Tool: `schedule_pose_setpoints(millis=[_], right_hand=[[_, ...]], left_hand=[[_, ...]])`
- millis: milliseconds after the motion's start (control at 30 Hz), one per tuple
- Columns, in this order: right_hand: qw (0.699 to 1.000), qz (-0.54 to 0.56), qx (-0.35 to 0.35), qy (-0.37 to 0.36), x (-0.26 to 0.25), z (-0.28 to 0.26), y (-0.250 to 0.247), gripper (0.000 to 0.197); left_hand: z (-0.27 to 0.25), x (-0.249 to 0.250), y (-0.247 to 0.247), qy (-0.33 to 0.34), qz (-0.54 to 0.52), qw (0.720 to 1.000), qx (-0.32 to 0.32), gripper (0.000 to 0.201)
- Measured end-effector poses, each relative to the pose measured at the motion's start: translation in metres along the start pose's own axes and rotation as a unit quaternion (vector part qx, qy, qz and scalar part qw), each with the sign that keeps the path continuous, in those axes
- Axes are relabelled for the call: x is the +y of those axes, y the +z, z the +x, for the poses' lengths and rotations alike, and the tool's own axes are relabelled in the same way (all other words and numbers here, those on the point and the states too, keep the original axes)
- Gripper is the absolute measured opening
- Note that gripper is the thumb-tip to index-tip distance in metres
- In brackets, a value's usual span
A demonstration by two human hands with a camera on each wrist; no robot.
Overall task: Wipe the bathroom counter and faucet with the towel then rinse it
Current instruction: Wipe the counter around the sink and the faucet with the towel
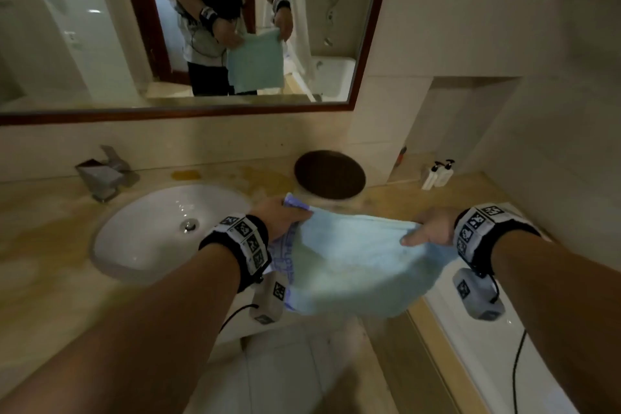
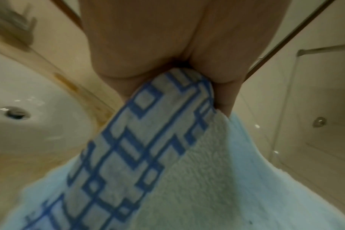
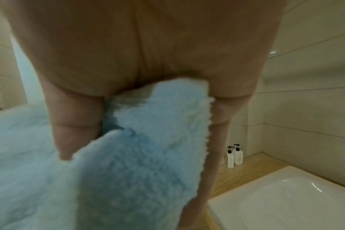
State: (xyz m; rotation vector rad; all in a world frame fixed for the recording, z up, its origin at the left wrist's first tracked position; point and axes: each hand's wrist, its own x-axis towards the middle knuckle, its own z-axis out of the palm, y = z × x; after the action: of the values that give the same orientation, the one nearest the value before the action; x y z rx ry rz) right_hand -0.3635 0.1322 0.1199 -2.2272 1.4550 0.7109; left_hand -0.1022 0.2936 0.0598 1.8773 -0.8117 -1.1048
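A light blue towel [image 1: 353, 265] with a blue-patterned band [image 2: 140, 140] hangs stretched between my two hands in front of the counter's right end. My left hand [image 1: 282, 215] pinches its left top corner, fingers curled round the patterned edge. My right hand [image 1: 426, 228] grips the right top corner [image 3: 158, 118], thumb on the near side. The beige counter [image 1: 40, 212] holds a white oval sink [image 1: 161, 228]. A square chrome faucet [image 1: 104, 175] stands behind the sink at the left. Yellow-brown stains [image 1: 188, 175] mark the counter behind the basin.
A round dark lid or tray [image 1: 329, 175] sits on the counter just beyond the towel. Two white pump bottles [image 1: 437, 175] stand on a ledge at the right. A white bathtub [image 1: 504, 329] lies to my right. A framed mirror [image 1: 369, 27] covers the wall.
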Motion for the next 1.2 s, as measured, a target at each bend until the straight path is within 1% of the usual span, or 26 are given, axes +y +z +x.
schedule_pose_setpoints(millis=[67,133,167,233,300,400,500,533,600,667,700,833,933,1000,1067,1100,1133,1200], right_hand=[[1.0,-0.006,-0.018,-0.01,0.007,0.009,0.01,0.053],[0.999,0.011,-0.029,-0.016,0.015,0.022,0.018,0.054],[0.999,0.019,-0.031,-0.019,0.017,0.028,0.022,0.05],[0.999,0.012,-0.028,-0.031,0.022,0.04,0.027,0.033],[0.999,-0.002,-0.013,-0.038,0.025,0.052,0.032,0.031],[0.999,0.012,0.009,-0.047,0.031,0.073,0.039,0.037],[0.996,0.06,0.046,-0.049,0.041,0.098,0.043,0.031],[0.994,0.082,0.055,-0.053,0.045,0.106,0.043,0.029],[0.992,0.089,0.064,-0.059,0.049,0.12,0.038,0.022],[0.993,0.064,0.075,-0.071,0.05,0.13,0.026,0.009],[0.992,0.05,0.083,-0.076,0.049,0.134,0.019,0.008],[0.985,0.049,0.124,-0.105,0.042,0.149,-0.014,0.019],[0.971,0.066,0.176,-0.147,0.033,0.153,-0.035,0.024],[0.96,0.092,0.2,-0.173,0.03,0.159,-0.037,0.025],[0.954,0.105,0.211,-0.187,0.029,0.164,-0.026,0.022],[0.955,0.106,0.204,-0.186,0.029,0.168,-0.016,0.019],[0.963,0.094,0.176,-0.18,0.03,0.173,-0.004,0.018],[0.986,0.017,0.064,-0.151,0.032,0.182,0.019,0.029]], left_hand=[[-0.001,-0.023,0.008,-0.033,0.006,0.999,-0.003,0.017],[0.0,-0.044,0.018,-0.067,-0.021,0.997,-0.012,0.017],[0.0,-0.052,0.023,-0.081,-0.038,0.996,-0.016,0.018],[0.005,-0.066,0.035,-0.102,-0.048,0.994,-0.017,0.019],[0.009,-0.075,0.047,-0.119,-0.037,0.992,-0.011,0.017],[0.02,-0.084,0.063,-0.115,-0.017,0.993,0.016,0.01],[0.03,-0.085,0.077,-0.118,-0.018,0.992,0.045,0.008],[0.033,-0.085,0.081,-0.12,-0.024,0.991,0.052,0.01],[0.039,-0.084,0.088,-0.121,-0.034,0.99,0.068,0.019],[0.045,-0.078,0.093,-0.115,-0.032,0.988,0.101,0.022],[0.047,-0.073,0.095,-0.11,-0.033,0.986,0.12,0.021],[0.059,-0.047,0.095,-0.053,-0.068,0.978,0.191,0.009],[0.071,-0.033,0.092,0.005,-0.095,0.961,0.26,0.014],[0.077,-0.03,0.096,0.027,-0.093,0.954,0.283,0.017],[0.08,-0.035,0.106,0.014,-0.059,0.96,0.274,0.014],[0.081,-0.039,0.112,-0.006,-0.03,0.967,0.255,0.012],[0.08,-0.045,0.118,-0.032,0.015,0.973,0.226,0.008],[0.08,-0.054,0.131,-0.091,0.118,0.977,0.155,0.009]])
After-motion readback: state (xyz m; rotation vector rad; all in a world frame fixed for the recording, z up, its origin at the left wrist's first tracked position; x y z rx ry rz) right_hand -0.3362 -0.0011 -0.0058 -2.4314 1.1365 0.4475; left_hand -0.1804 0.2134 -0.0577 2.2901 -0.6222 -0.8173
